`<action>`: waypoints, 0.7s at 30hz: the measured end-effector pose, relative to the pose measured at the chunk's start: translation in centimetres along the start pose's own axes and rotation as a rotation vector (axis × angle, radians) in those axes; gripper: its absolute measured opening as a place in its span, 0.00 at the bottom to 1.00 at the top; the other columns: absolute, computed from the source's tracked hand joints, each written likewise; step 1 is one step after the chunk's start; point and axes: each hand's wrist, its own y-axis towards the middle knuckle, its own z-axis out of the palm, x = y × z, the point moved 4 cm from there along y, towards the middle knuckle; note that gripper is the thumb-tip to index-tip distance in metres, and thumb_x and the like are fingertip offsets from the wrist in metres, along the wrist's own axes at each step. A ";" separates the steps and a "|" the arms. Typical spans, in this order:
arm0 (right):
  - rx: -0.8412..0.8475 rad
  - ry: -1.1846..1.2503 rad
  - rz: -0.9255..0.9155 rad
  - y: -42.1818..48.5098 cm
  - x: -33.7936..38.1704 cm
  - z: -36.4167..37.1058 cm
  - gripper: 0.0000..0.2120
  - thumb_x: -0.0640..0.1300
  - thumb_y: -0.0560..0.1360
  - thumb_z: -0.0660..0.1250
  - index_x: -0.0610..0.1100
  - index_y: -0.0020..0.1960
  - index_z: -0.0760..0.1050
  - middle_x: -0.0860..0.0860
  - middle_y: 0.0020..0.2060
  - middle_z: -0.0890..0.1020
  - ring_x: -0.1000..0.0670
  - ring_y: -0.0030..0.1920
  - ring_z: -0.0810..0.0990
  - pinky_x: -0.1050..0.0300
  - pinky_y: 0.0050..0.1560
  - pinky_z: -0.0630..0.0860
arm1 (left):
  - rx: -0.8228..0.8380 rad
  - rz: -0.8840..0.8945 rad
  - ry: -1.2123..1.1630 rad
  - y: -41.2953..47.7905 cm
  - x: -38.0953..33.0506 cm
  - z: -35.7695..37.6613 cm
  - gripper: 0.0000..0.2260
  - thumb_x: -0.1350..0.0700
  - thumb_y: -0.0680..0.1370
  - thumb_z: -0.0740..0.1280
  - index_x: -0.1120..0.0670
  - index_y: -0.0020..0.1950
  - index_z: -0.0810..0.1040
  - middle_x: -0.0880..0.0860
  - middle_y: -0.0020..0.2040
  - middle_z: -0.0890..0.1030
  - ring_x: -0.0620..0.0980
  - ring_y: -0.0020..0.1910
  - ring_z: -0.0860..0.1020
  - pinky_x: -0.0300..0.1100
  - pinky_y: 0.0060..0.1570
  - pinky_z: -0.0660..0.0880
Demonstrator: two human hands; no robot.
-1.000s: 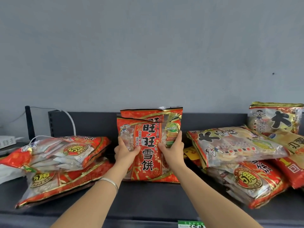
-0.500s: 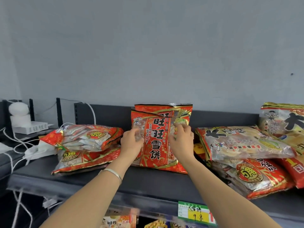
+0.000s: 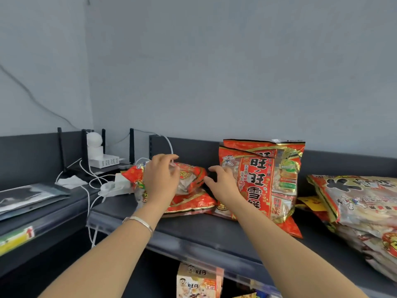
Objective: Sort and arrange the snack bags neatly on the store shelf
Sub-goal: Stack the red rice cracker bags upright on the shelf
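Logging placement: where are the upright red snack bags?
Head view, centre-right: upright red foil snack bags stand against the dark shelf back panel, between the right hand and the flat pale bag pile.

Left hand (image 3: 161,182) over flat snack bags (image 3: 194,200)

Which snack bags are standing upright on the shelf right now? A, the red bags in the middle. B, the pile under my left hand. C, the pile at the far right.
A: the middle red bags stand on end against the back of the shelf, while the left pile under the left hand and the right pile lie flat.
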 end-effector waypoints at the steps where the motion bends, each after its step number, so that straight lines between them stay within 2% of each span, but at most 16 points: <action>1: 0.017 0.036 0.040 0.6 0.5 0.7 0.21 0.50 0.80 0.62 0.46 0.71 0.66 0.44 0.68 0.65 0.46 0.60 0.74 0.58 0.56 0.69 | -0.022 -0.070 0.054 0.6 1.5 -0.4 0.14 0.54 0.76 0.66 0.48 0.62 0.76 0.52 0.64 0.73 0.53 0.62 0.70 0.49 0.60 0.68; 3: 0.030 0.138 0.122 1.8 1.4 2.1 0.23 0.52 0.79 0.61 0.46 0.72 0.64 0.42 0.67 0.67 0.48 0.51 0.78 0.60 0.47 0.74 | -0.015 -0.241 0.094 1.6 4.8 -1.1 0.18 0.51 0.75 0.68 0.46 0.64 0.73 0.53 0.67 0.68 0.56 0.66 0.65 0.55 0.63 0.64; 5: 0.031 0.214 0.202 2.7 2.0 3.4 0.25 0.52 0.79 0.61 0.45 0.73 0.63 0.43 0.68 0.67 0.52 0.44 0.76 0.62 0.37 0.72 | -0.004 -0.393 0.080 2.5 8.1 -1.2 0.22 0.49 0.74 0.69 0.46 0.67 0.70 0.54 0.70 0.64 0.58 0.68 0.63 0.57 0.64 0.62; 7: 0.045 0.281 0.285 3.6 2.1 4.8 0.27 0.51 0.79 0.62 0.45 0.75 0.60 0.44 0.71 0.64 0.49 0.50 0.75 0.60 0.45 0.71 | 0.026 -0.529 -0.061 3.1 11.0 -0.7 0.26 0.49 0.73 0.70 0.47 0.70 0.66 0.56 0.71 0.61 0.59 0.68 0.64 0.57 0.64 0.65; 9: 0.060 0.352 0.374 4.2 2.1 5.9 0.30 0.50 0.78 0.64 0.45 0.75 0.58 0.43 0.72 0.63 0.43 0.61 0.71 0.53 0.54 0.71 | 0.046 -0.673 -0.417 3.6 13.5 0.4 0.32 0.53 0.73 0.71 0.48 0.73 0.60 0.58 0.72 0.60 0.60 0.65 0.68 0.57 0.63 0.69; 11: 0.039 0.442 0.458 4.5 1.8 6.4 0.35 0.49 0.76 0.67 0.45 0.77 0.54 0.43 0.73 0.62 0.41 0.67 0.68 0.48 0.58 0.71 | 0.047 -0.815 -0.784 3.6 14.8 1.5 0.38 0.57 0.73 0.72 0.44 0.75 0.53 0.59 0.71 0.64 0.59 0.64 0.71 0.57 0.62 0.71; 13: -0.020 0.588 0.548 4.9 1.5 6.8 0.41 0.48 0.75 0.70 0.45 0.78 0.48 0.42 0.73 0.62 0.38 0.69 0.66 0.42 0.62 0.71 | 0.061 -0.977 -1.000 3.5 15.8 2.6 0.41 0.58 0.72 0.72 0.42 0.75 0.50 0.60 0.69 0.69 0.59 0.62 0.74 0.58 0.60 0.73; 15: -0.049 0.749 0.639 4.9 1.4 7.1 0.45 0.48 0.72 0.72 0.46 0.78 0.46 0.40 0.70 0.67 0.36 0.66 0.71 0.37 0.62 0.72 | 0.141 -1.084 -1.164 3.4 15.7 3.8 0.34 0.56 0.73 0.72 0.51 0.74 0.58 0.60 0.62 0.76 0.59 0.56 0.78 0.56 0.53 0.77; 17: -0.038 0.821 0.678 4.7 1.6 7.4 0.43 0.46 0.72 0.73 0.47 0.77 0.49 0.40 0.64 0.72 0.37 0.59 0.77 0.36 0.55 0.77 | 0.250 -1.103 -1.221 3.3 15.3 4.6 0.26 0.48 0.73 0.72 0.57 0.67 0.70 0.59 0.56 0.81 0.57 0.52 0.81 0.50 0.46 0.79; 19: -0.033 0.818 0.631 4.4 2.2 7.6 0.36 0.39 0.76 0.68 0.48 0.77 0.51 0.41 0.61 0.74 0.40 0.53 0.79 0.42 0.48 0.80 | 0.295 -1.093 -1.237 3.3 15.4 4.9 0.26 0.43 0.71 0.71 0.57 0.62 0.75 0.58 0.53 0.83 0.56 0.51 0.81 0.50 0.50 0.78; 21: -0.046 0.834 0.539 4.4 2.6 7.6 0.32 0.34 0.78 0.64 0.50 0.76 0.55 0.45 0.55 0.75 0.42 0.52 0.79 0.44 0.48 0.80 | 0.313 -1.043 -1.333 3.7 15.6 5.2 0.27 0.40 0.71 0.70 0.56 0.62 0.76 0.57 0.53 0.83 0.57 0.52 0.82 0.55 0.56 0.77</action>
